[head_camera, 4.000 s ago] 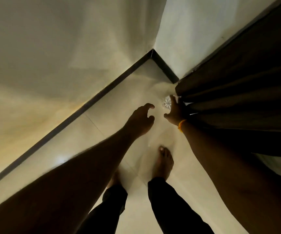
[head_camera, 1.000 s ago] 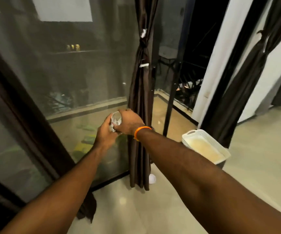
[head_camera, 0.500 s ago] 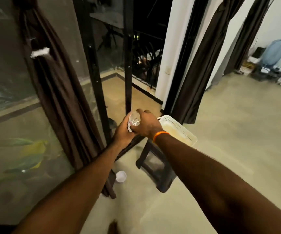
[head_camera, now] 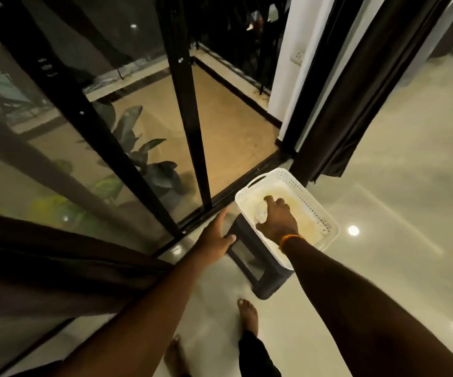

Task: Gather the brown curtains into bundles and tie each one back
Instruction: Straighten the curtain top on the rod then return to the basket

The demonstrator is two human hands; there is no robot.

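My right hand (head_camera: 277, 221) reaches into a white perforated basket (head_camera: 301, 191) and holds a small clear roll of tape (head_camera: 261, 213) over its floor. My left hand (head_camera: 216, 235) hovers open just left of the basket, above the corner of the dark stool (head_camera: 258, 270) that carries it. One brown curtain (head_camera: 356, 91) hangs gathered by the white wall at the upper right. Another brown curtain (head_camera: 43, 268) crosses the lower left, close to my left forearm.
Black-framed sliding glass doors (head_camera: 184, 104) run along the left, with a balcony floor and a leafy plant (head_camera: 149, 164) behind the glass. Glossy light floor tiles (head_camera: 396, 200) spread to the right. My bare feet (head_camera: 248, 317) stand near the stool.
Both hands held the tape roll together in front of me. Now my right hand has lowered it into the basket and my left hand has let go. My view has tilted down.
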